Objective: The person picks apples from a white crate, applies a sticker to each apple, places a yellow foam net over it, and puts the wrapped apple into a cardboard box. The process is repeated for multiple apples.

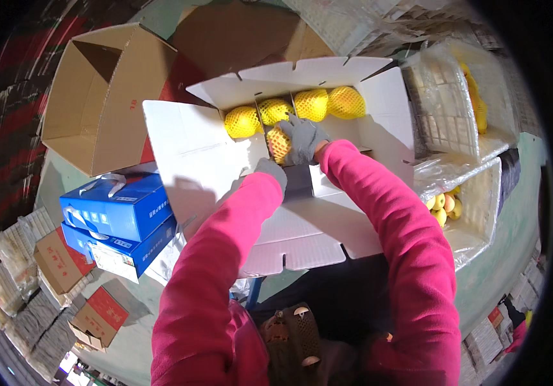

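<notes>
A white corrugated cardboard box lies before me with its flaps spread. Along its far side, several fruits in yellow foam nets sit in a row between dividers. My right hand, in a grey glove, holds another netted fruit from its right side, nearer to me than the row. My left hand, also gloved, is just below that fruit, over the divider area; its fingers are partly hidden, so its grip is unclear.
Two stacked blue boxes stand on the left, below an open brown carton. At the right, plastic-lined crates hold bare fruits and yellow foam nets. A person's pink sleeve shows at the lower right.
</notes>
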Demonstrator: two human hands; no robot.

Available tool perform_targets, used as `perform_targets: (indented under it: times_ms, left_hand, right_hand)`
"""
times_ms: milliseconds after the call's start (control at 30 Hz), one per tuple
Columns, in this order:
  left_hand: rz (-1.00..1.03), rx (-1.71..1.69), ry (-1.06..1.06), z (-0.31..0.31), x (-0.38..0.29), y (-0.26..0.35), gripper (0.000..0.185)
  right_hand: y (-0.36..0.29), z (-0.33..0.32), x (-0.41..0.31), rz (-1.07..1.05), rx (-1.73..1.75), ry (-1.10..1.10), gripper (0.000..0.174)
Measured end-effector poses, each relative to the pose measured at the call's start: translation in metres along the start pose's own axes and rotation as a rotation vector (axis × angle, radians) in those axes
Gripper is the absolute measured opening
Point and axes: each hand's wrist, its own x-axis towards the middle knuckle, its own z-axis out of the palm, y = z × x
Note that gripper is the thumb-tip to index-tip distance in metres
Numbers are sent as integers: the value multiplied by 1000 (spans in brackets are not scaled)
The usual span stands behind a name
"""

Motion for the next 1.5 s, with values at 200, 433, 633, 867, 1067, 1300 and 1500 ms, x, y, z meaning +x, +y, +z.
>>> perform_targets:
  times_ms: [200,433,633,867,1067,1300,1500]
  left_hand:
    - [72,77,66,9,4,0,30]
    - [-47,-746,281,77,52,2,40]
    - [-105,-461,79,34,15,-10,51]
    - [116,-349,343,-63,-55,3,64]
    - [123,-331,613,-135,-106,35,56]
    - [514,-233,871,-200,-150,128,54]
    - [474,-336,749,-212,-172,198,63]
  right_hand:
    - [25,72,29,-239,-93,198,33]
    - [-14,61,28,86,634,345,32]
    - [-15,-125,-98,-103,109,386,38]
    - [87,-46,-435,766,343,458,41]
    - [68,111,-500,967,363,223,18]
    - [60,105,-515,914,396,160,21]
    - [148,74,-516,785,497,142,31]
